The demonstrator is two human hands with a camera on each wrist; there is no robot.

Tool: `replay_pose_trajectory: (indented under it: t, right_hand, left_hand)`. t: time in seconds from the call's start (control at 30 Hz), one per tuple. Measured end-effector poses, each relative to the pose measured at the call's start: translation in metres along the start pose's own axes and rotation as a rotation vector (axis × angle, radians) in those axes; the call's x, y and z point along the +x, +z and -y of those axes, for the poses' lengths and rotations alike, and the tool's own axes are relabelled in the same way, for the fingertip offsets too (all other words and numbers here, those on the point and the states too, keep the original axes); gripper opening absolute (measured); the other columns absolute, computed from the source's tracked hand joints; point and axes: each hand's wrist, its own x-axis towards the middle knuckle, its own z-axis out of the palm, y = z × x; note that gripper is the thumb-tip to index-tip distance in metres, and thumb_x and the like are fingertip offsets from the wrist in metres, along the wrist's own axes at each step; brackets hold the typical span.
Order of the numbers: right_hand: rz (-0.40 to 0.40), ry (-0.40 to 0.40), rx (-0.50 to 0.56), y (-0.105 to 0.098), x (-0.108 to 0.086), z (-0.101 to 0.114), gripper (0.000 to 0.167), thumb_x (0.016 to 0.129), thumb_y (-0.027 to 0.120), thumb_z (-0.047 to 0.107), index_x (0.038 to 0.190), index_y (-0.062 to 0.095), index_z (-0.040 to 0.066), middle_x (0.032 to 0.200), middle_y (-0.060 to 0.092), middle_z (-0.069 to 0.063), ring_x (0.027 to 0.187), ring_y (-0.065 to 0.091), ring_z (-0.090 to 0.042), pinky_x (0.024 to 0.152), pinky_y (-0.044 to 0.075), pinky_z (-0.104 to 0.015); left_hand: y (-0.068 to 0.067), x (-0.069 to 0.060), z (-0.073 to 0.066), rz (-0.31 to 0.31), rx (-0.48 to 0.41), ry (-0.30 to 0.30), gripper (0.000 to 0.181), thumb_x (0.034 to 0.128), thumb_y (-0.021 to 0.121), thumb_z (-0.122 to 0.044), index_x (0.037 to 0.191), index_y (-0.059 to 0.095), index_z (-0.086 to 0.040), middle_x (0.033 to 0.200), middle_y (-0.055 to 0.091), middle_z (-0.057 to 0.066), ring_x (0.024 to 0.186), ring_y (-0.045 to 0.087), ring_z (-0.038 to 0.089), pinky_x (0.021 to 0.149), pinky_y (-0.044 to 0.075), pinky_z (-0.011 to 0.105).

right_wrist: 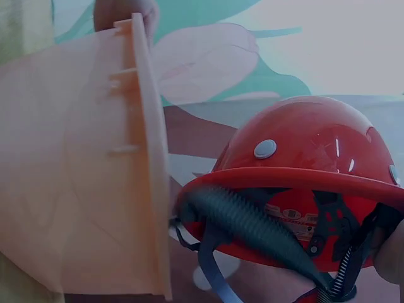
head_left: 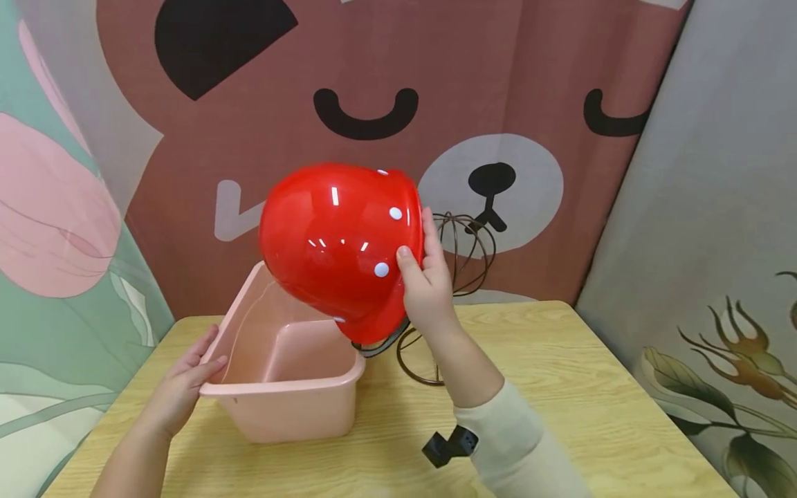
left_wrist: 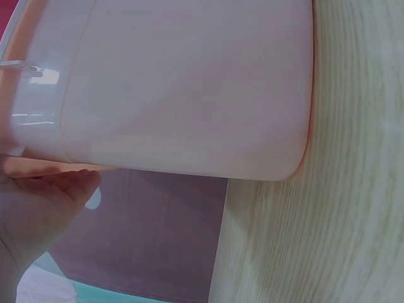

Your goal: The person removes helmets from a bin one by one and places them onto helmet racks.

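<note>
A red helmet (head_left: 330,235) with white rivets is held in the air by my right hand (head_left: 429,283), thumb on the outer shell and fingers at its rim. Its dark inner straps (right_wrist: 252,227) show in the right wrist view. Below and left of the helmet, a pink plastic bin (head_left: 299,408) stands on the table, its mouth facing up. My left hand (head_left: 187,380) grips the bin's left rim, thumb over the edge; in the left wrist view that hand (left_wrist: 44,208) lies at the rim beside the bin's wall (left_wrist: 183,88).
A brown wire stand (head_left: 420,377) with a round cage top (head_left: 463,252) stands behind my right hand. The light wood table (head_left: 560,415) reaches back to a curtain (head_left: 268,138) with a bear print. A patterned curtain (head_left: 697,242) hangs at the right.
</note>
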Motion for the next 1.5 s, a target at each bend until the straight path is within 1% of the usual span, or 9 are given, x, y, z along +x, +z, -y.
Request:
replay_pose_trajectory:
  t: [0.17, 0.23, 0.37, 0.47, 0.6, 0.8, 1.03, 1.33, 1.5]
  right_hand:
    - [-0.064, -0.021, 0.042, -0.021, 0.001, 0.005, 0.07, 0.101, 0.046, 0.005, 0.159, 0.009, 0.02, 0.159, 0.027, 0.007, 0.141, 0.037, -0.017, 0.101, 0.048, -0.038]
    - [-0.093, -0.029, 0.06, -0.03, 0.002, 0.006, 0.069, 0.101, 0.045, 0.005, 0.159, 0.01, 0.019, 0.159, 0.027, 0.008, 0.141, 0.037, -0.015, 0.101, 0.048, -0.036]
    - [-0.164, -0.043, 0.087, -0.046, 0.003, 0.008, 0.067, 0.101, 0.046, 0.005, 0.158, 0.015, 0.019, 0.158, 0.03, 0.009, 0.14, 0.037, -0.014, 0.1, 0.049, -0.034]
    - [-0.223, -0.036, 0.1, -0.056, 0.004, 0.008, 0.065, 0.101, 0.047, 0.005, 0.157, 0.018, 0.02, 0.157, 0.032, 0.008, 0.14, 0.038, -0.014, 0.1, 0.049, -0.034]
    - [-0.298, 0.006, 0.102, -0.067, 0.004, 0.007, 0.065, 0.101, 0.049, 0.008, 0.157, 0.02, 0.022, 0.156, 0.032, 0.008, 0.139, 0.037, -0.013, 0.101, 0.048, -0.036]
    - [-0.406, 0.063, 0.112, -0.082, 0.003, 0.004, 0.063, 0.1, 0.052, 0.01, 0.155, 0.024, 0.025, 0.155, 0.034, 0.007, 0.138, 0.04, -0.013, 0.103, 0.047, -0.037]
    - [-0.547, 0.128, 0.205, -0.095, 0.003, -0.005, 0.06, 0.1, 0.052, 0.01, 0.153, 0.029, 0.026, 0.154, 0.037, 0.004, 0.137, 0.041, -0.018, 0.102, 0.048, -0.036]
    - [-0.623, 0.171, 0.234, -0.106, -0.001, -0.022, 0.058, 0.1, 0.052, 0.009, 0.151, 0.031, 0.026, 0.153, 0.038, 0.004, 0.136, 0.042, -0.019, 0.101, 0.049, -0.034]
    - [-0.651, 0.2, 0.246, -0.111, -0.002, -0.031, 0.06, 0.1, 0.053, 0.01, 0.152, 0.03, 0.025, 0.153, 0.036, 0.005, 0.136, 0.04, -0.018, 0.101, 0.049, -0.034]
  left_hand:
    - [0.002, 0.001, -0.001, -0.004, 0.012, 0.0, 0.073, 0.1026, 0.044, -0.013, 0.155, -0.005, 0.002, 0.162, -0.011, 0.022, 0.113, 0.034, -0.027, 0.089, 0.032, 0.0]
    - [0.002, 0.001, -0.001, 0.0, 0.011, -0.005, 0.073, 0.1026, 0.043, -0.013, 0.155, -0.006, 0.001, 0.162, -0.012, 0.021, 0.119, 0.031, -0.025, 0.09, 0.032, 0.001]
    - [0.004, 0.001, -0.001, 0.0, 0.016, -0.008, 0.072, 0.1026, 0.042, -0.012, 0.155, -0.006, 0.0, 0.162, -0.012, 0.021, 0.121, 0.029, -0.023, 0.09, 0.032, 0.001]
    - [0.005, 0.002, -0.001, -0.003, 0.012, 0.002, 0.072, 0.1023, 0.042, -0.011, 0.155, -0.005, 0.002, 0.161, -0.011, 0.024, 0.114, 0.034, -0.026, 0.089, 0.032, 0.001]
    - [0.006, 0.002, -0.002, -0.002, 0.004, 0.014, 0.072, 0.102, 0.042, -0.009, 0.154, -0.006, 0.003, 0.16, -0.01, 0.027, 0.106, 0.037, -0.029, 0.088, 0.032, 0.001]
    - [0.007, 0.003, -0.001, 0.0, 0.008, 0.003, 0.072, 0.1021, 0.042, -0.011, 0.155, -0.006, 0.002, 0.161, -0.01, 0.026, 0.106, 0.036, -0.029, 0.088, 0.032, 0.001]
    - [0.007, 0.003, -0.001, 0.004, 0.012, -0.015, 0.074, 0.1023, 0.043, -0.014, 0.155, -0.006, 0.0, 0.162, -0.01, 0.023, 0.112, 0.034, -0.026, 0.088, 0.032, 0.001]
    - [0.007, 0.0, -0.001, 0.002, 0.013, -0.031, 0.074, 0.1027, 0.043, -0.015, 0.155, -0.007, -0.002, 0.163, -0.011, 0.02, 0.13, 0.025, -0.016, 0.09, 0.032, 0.001]
    - [0.007, 0.001, -0.002, -0.003, 0.012, -0.03, 0.074, 0.1025, 0.044, -0.017, 0.156, -0.005, -0.001, 0.163, -0.01, 0.02, 0.121, 0.029, -0.023, 0.09, 0.032, 0.001]
